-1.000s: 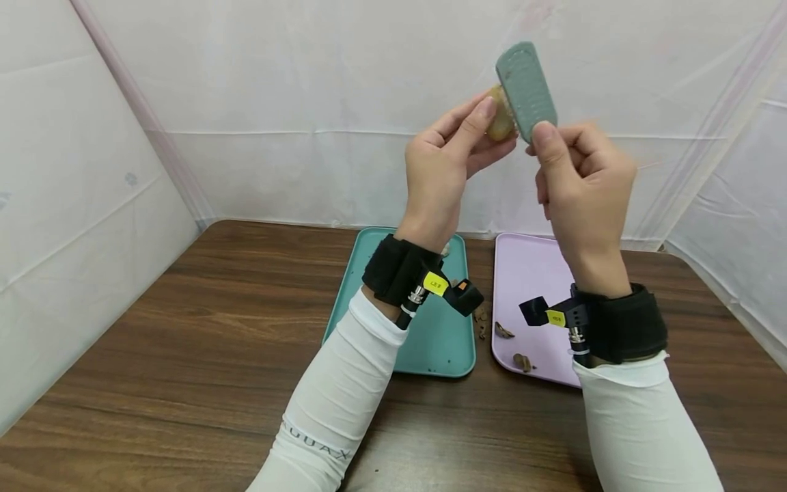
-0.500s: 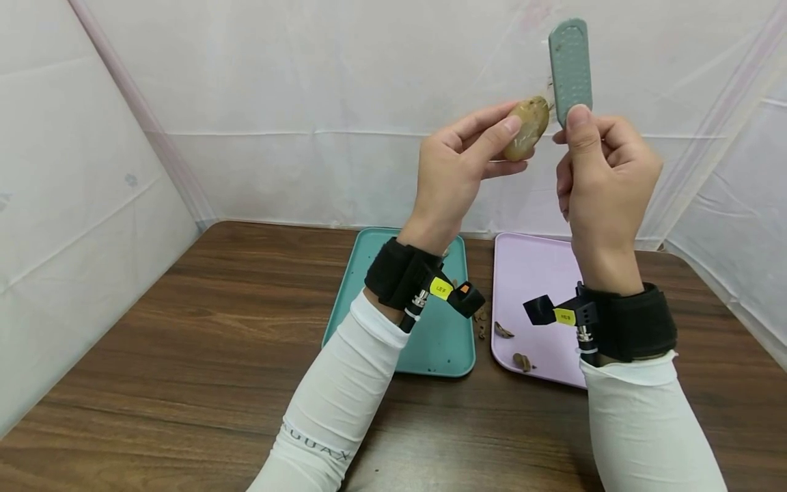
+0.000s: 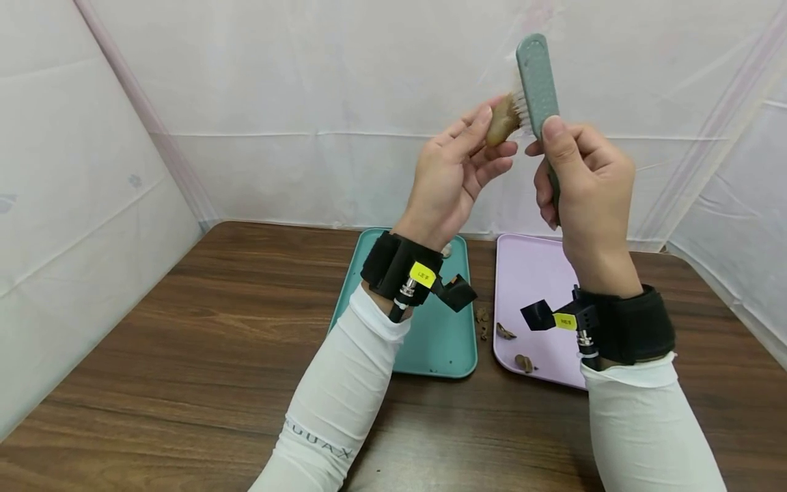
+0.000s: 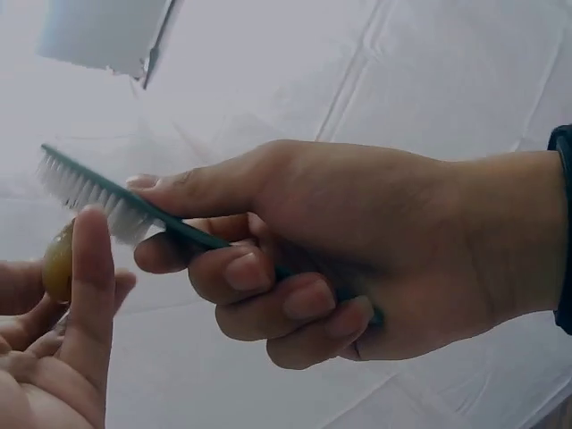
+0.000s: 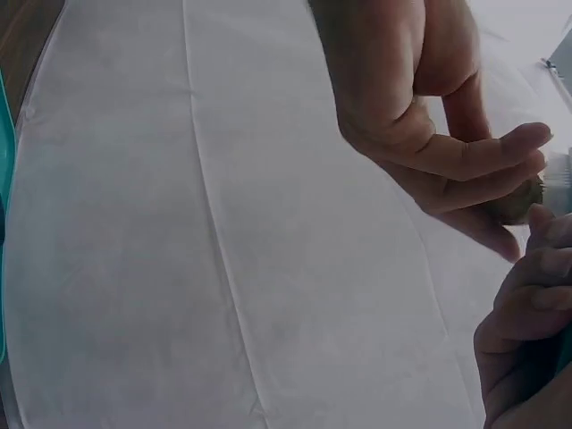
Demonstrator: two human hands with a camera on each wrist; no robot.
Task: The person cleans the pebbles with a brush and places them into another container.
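Stretching across the lower part of the head view is a dark wooden table (image 3: 184, 342), walled in on three sides by white sheeting (image 3: 295, 102) with a pale pink seam running down the left corner. Two trays lie side by side near the far edge: a teal tray (image 3: 430, 348) on the left and a lilac tray (image 3: 529, 273) on the right, just apart from each other. Brown scraps (image 3: 505, 333) lie on the lilac tray and in the gap between the two.

Both arms, in white sleeves with black wrist straps, are raised well above the table in front of the sheeting. The left hand (image 3: 458, 174) is tilted palm inward, its fingertips pinching a small brownish potato (image 3: 501, 120) at the top of the hand. The right hand (image 3: 584, 184) is wrapped around the handle of a grey-green brush (image 3: 536, 75), thumb pressed along the back, the brush standing nearly upright. Its white bristles (image 4: 85, 192) face left and touch the potato, which sits high in the air between the two hands.
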